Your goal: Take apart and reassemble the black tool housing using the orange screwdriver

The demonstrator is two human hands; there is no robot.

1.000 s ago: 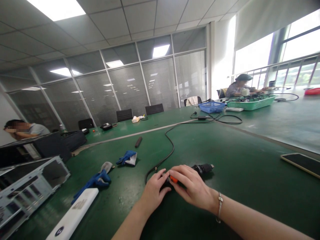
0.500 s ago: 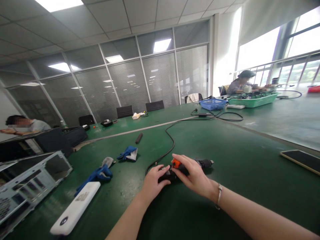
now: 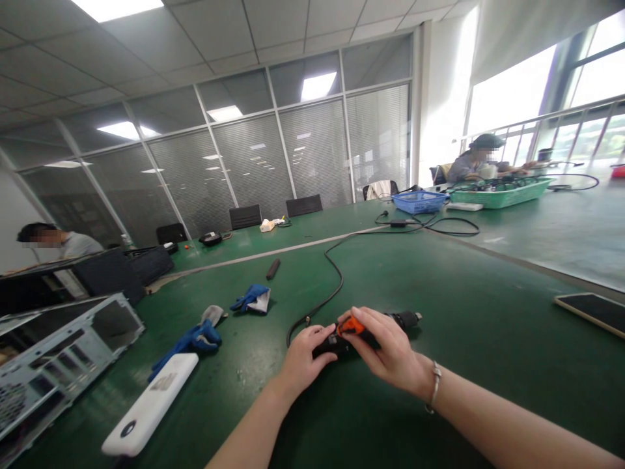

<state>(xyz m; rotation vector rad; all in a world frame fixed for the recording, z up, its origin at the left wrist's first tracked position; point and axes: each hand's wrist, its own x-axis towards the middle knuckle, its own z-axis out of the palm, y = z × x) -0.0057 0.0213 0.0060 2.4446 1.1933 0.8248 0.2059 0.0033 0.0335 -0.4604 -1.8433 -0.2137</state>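
Note:
A slim black corded tool (image 3: 405, 320) lies across the green table in front of me, its short metal tip pointing right. Its kind is hard to make out. My left hand (image 3: 306, 357) is closed around the cable end, thumb on the near side and fingers on top. Between the thumb and fingers of my right hand (image 3: 383, 348) is a small orange piece (image 3: 351, 325), pressed against the tool's upper side. That hand hides much of the tool's middle, and I cannot tell whether the orange piece is attached to it.
A black cable (image 3: 336, 268) runs back across the table (image 3: 469, 365). Leftward lie blue gloves (image 3: 195, 339), a white power bank (image 3: 151, 407) and a metal computer case (image 3: 68, 365). A phone (image 3: 593, 312) rests at right. Blue (image 3: 420, 202) and green baskets (image 3: 517, 197) stand farther back, near a seated person.
My right hand has shifted slightly right along the tool, and more of the orange piece shows. My left hand keeps its hold. The whole view has moved a little.

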